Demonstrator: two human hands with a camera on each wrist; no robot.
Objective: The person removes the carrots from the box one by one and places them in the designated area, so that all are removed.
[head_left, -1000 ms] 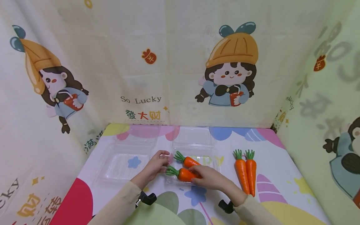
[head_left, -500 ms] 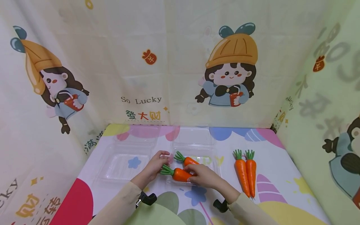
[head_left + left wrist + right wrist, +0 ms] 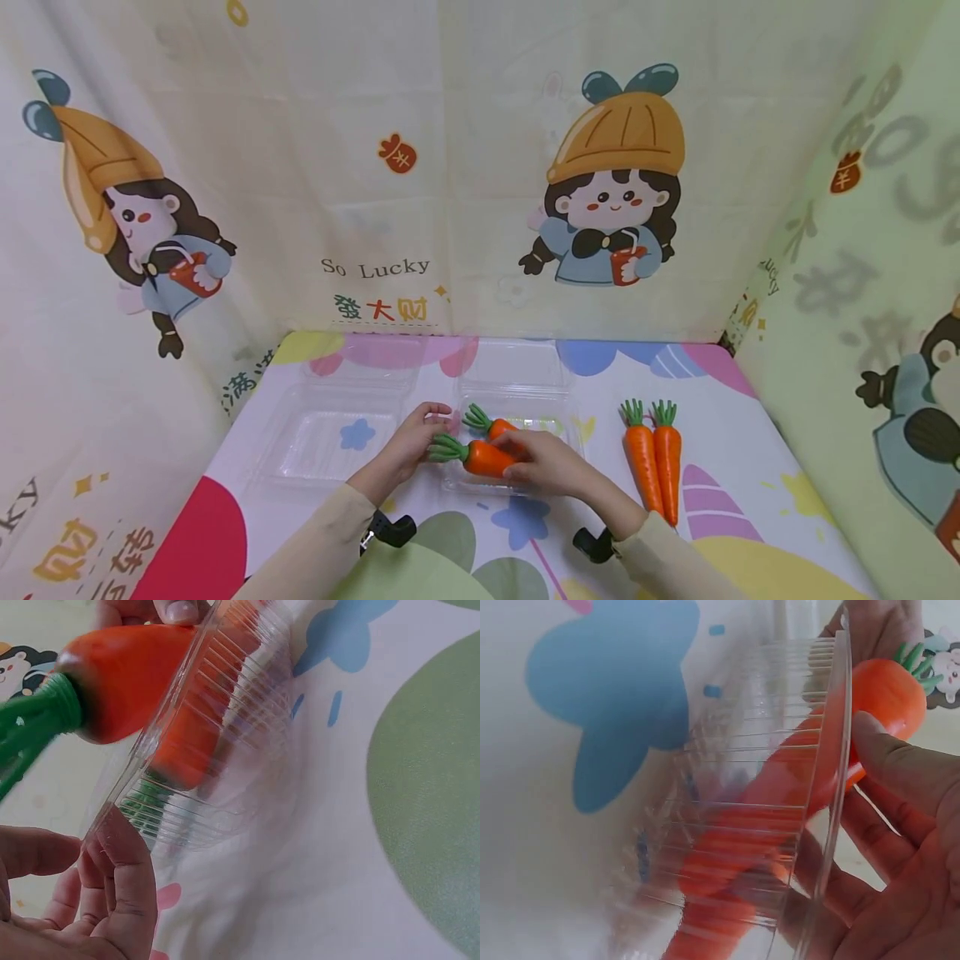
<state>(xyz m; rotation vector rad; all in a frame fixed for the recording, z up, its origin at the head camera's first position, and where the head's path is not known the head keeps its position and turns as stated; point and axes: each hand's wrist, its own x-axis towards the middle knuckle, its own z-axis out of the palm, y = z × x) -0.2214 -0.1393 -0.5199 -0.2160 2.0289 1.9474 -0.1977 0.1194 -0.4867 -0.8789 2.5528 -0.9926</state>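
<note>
My right hand (image 3: pixel 547 462) grips an orange toy carrot (image 3: pixel 486 459) by its body, above the front of a clear plastic box (image 3: pixel 553 406). Its green top points left and sticks out past the box's left edge. Behind it, a second carrot (image 3: pixel 498 427) lies inside the box, partly covered by my right hand. My left hand (image 3: pixel 411 442) pinches the left rim of the box between thumb and fingers, plain in the left wrist view. Through the box wall in the right wrist view, the held carrot (image 3: pixel 889 697) slants down into the box.
Another clear box (image 3: pixel 288 450) with its lid folded back stands on the left. Two more carrots (image 3: pixel 642 458) lie side by side on the right of the patterned tablecloth (image 3: pixel 750 467). The raised lid (image 3: pixel 517 362) of the middle box lies towards the back curtain (image 3: pixel 480 208).
The held carrot has shifted a little left and then slightly up with my right hand. My left hand stays at the box rim.
</note>
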